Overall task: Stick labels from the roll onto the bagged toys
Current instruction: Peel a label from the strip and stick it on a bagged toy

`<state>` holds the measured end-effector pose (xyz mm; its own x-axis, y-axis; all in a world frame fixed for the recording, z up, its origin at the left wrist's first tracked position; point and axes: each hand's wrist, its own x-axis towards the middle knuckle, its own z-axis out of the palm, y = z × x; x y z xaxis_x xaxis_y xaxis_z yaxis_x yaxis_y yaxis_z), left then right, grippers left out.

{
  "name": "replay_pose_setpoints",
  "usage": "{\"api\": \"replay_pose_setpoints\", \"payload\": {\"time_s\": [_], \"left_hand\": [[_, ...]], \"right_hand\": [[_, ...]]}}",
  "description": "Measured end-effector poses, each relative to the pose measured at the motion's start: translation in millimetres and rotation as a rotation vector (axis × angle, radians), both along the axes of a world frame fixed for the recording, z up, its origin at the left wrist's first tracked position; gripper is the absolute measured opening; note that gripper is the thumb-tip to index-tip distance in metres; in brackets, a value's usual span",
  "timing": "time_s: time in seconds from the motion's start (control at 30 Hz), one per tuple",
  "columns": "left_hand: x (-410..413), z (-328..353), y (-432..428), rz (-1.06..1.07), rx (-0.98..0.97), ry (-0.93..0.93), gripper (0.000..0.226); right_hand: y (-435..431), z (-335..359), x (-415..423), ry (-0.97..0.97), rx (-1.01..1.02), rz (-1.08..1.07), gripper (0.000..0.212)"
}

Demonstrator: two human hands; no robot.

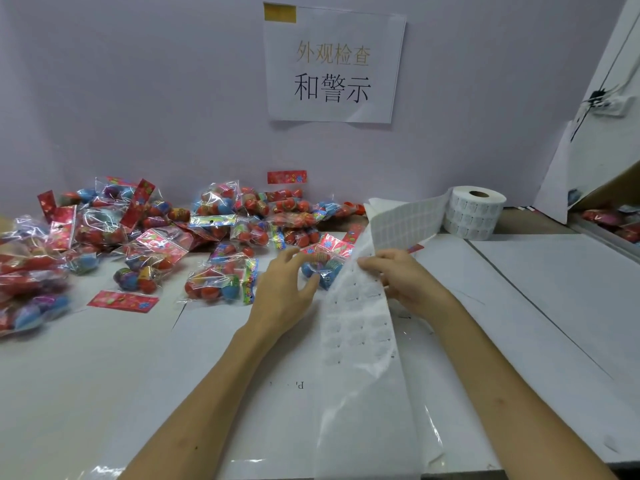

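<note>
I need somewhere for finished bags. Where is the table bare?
Bare: the near-left table between the left forearm and the bagged toys; also the right side, between the label strip and the table's right edge, in front of the label roll. Crowded: the far left, heaped with bags.

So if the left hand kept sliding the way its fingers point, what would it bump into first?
Most likely the bagged toy right at the fingertips of the left hand; it may already be touching it. Depth is hard to judge, but the label strip lies just to the toy's right.
</note>
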<state>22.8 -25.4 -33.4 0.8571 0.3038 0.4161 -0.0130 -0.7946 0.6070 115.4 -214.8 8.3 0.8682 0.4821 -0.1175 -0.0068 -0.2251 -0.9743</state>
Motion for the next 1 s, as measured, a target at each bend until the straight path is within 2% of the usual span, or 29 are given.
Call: {"api": "replay_pose_setpoints", "payload": {"time_s": [0.07, 0.13, 0.27, 0.33, 0.4, 0.5, 0.6, 0.67, 0.73, 0.77, 0.9, 1.0], "left_hand": [[-2.6, 6.8, -3.5, -0.066, -0.170, -0.144, 0.013], [-4.5, 14.8, -7.3, -0.143, -0.430, -0.130, 0.010], [-8.2, 24.9, -17.3, -0.307, -0.936, 0.181, 0.052], [-9.2, 26.3, -16.4, -0.438, -1.051, 0.364, 0.067], [-12.4, 26.1, -14.7, -0.592, -1.024, 0.530, 0.056], [-15.1, 23.5, -15.5, -0.688, -0.903, 0.646, 0.014], [-11.8, 20.2, -18.6, -0.553, -0.819, 0.547, 0.012], [-9.6, 18.3, -15.8, -0.426, -0.808, 0.448, 0.013], [-7.8, 16.0, -11.6, -0.344, -0.871, 0.364, 0.016], [-6.7, 14.8, -9.6, -0.325, -0.904, 0.327, 0.019], [-4.9, 12.6, -9.3, -0.293, -0.922, 0.186, 0.023], [-3.2, 9.5, -10.4, -0.287, -0.924, 0.126, 0.024]], "right_hand": [[2.3, 0.6, 1.7, 0.021, 0.191, -0.157, 0.013], [0.2, 2.5, 3.3, 0.087, 0.346, -0.257, 0.013], [-5.0, 5.3, 5.1, 0.225, 0.538, -0.323, 0.015], [-4.0, 6.6, 5.2, 0.239, 0.608, -0.371, 0.015], [-3.7, 5.4, 6.7, 0.199, 0.638, -0.444, 0.012], [-3.2, 3.2, 8.2, 0.099, 0.629, -0.536, 0.015], [-5.3, -2.8, 10.1, -0.200, 0.338, -0.631, 0.054], [-4.5, -3.8, 6.1, -0.511, 0.126, -0.618, 0.058], [-1.0, -3.3, 0.9, -0.803, 0.053, -0.510, 0.041], [2.4, -2.1, -2.4, -0.882, 0.050, -0.429, 0.033], [14.2, -5.8, -16.2, -0.973, -0.068, -0.070, 0.021], [15.3, -10.7, -18.0, -0.942, -0.166, 0.039, 0.025]]}}
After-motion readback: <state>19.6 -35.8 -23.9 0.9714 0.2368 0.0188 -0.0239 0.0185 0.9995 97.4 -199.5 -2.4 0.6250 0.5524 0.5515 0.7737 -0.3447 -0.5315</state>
